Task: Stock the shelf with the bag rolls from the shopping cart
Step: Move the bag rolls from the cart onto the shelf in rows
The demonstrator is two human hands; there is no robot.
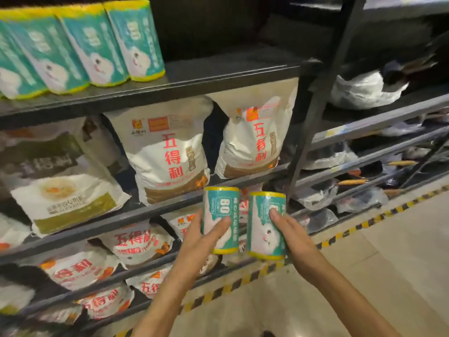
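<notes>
Shop aisle: dark metal shelving unit [218, 76] stocked with repeated white printed flour sacks [167, 154], teal-and-yellow packaged rolls [136, 40]; yellow-black hazard floor tape [364, 224].

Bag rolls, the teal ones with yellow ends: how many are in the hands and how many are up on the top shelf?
In the left hand: 1 roll
In the right hand: 1 roll
On the top shelf: 4 rolls in view, the row runs off the left edge
Total: 6

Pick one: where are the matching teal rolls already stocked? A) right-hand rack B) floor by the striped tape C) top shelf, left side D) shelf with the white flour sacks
C: a row of teal-and-yellow rolls stands on the top shelf, left of its bare stretch.
</notes>
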